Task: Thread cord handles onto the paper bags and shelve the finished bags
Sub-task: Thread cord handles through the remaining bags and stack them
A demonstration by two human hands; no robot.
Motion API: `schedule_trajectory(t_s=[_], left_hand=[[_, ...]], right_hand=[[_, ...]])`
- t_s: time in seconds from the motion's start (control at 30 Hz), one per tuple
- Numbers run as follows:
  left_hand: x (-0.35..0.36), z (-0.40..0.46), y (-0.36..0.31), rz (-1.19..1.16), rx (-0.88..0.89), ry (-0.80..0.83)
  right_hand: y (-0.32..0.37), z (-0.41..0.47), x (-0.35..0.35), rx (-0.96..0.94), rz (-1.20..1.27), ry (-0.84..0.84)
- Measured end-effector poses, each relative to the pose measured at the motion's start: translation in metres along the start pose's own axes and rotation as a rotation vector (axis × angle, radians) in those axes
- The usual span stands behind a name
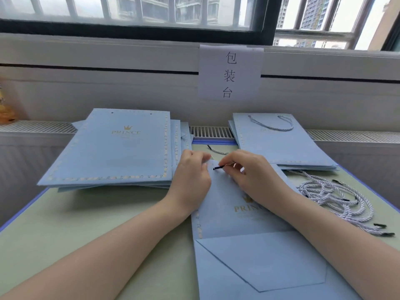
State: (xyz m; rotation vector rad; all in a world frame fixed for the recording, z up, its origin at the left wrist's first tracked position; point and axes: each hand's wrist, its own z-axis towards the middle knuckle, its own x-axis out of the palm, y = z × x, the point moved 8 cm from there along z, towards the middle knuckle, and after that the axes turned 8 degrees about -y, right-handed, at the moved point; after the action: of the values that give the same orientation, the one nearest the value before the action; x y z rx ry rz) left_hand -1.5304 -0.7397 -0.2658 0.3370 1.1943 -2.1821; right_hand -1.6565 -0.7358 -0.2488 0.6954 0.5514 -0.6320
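Currently mid-threading, judged from the layout. Far left on the table (65, 224): stack of unthreaded bags (112, 152), flat, punch holes bare along the far edge, gold crown print up. Left hand (191, 172) sits just right of that stack, fingers curled down, pinching the top edge of the working bag (244, 230) to hold it steady. Working bag lies flat in front of the person, folded base nearest the camera, mouth end away. Right hand (249, 169) pinches a cord (218, 150) near its black tip (219, 168), tip pointing left at the bag's top edge beside the left fingers; the hole itself is hidden, can't tell if the tip is in. Rest of that cord trails away behind the hands.

Next move probably needs the tip steered into the hole and pulled through while the left keeps the paper flat; stiff tip helps, hole looks small, so alignment matters.

Right of the hands: finished bags (281, 148), handle looped on top, stacked, not shelved yet. Near right edge: loose cords (333, 198), tangled pile, white-blue twist with black tips.

Surface: pale green mat, blue border. Behind: vent grille (211, 132), white wall panel, paper sign (230, 72) with handwritten characters, barred window (151, 11), tower blocks outside.
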Motion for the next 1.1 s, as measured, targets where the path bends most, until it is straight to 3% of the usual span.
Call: schedule_trajectory(t_s=[0.27, 0.4, 0.63, 0.73, 0.87, 1.0, 1.1], left_hand=[[-0.004, 0.003, -0.006, 0.042, 0.021, 0.018], [-0.007, 0.003, -0.01, 0.013, 0.044, -0.03], [-0.018, 0.002, -0.021, -0.07, 0.128, -0.145], [-0.023, 0.0, -0.028, -0.091, 0.156, -0.173], [-0.023, 0.005, -0.027, -0.122, 0.104, -0.107], [-0.022, 0.01, -0.024, -0.034, 0.031, -0.033], [-0.021, 0.013, -0.019, -0.127, -0.071, 0.042]], right_hand=[[0.017, 0.003, -0.001, -0.066, -0.119, 0.014], [0.02, 0.006, -0.006, -0.069, -0.056, 0.042], [0.006, 0.009, -0.008, 0.08, 0.078, -0.089], [0.005, 0.009, -0.002, 0.165, 0.194, -0.026], [0.008, 0.007, -0.004, 0.164, 0.222, -0.012], [0.017, 0.006, -0.007, 0.088, 0.101, -0.064], [0.021, 0.007, -0.007, 0.012, 0.025, -0.091]])
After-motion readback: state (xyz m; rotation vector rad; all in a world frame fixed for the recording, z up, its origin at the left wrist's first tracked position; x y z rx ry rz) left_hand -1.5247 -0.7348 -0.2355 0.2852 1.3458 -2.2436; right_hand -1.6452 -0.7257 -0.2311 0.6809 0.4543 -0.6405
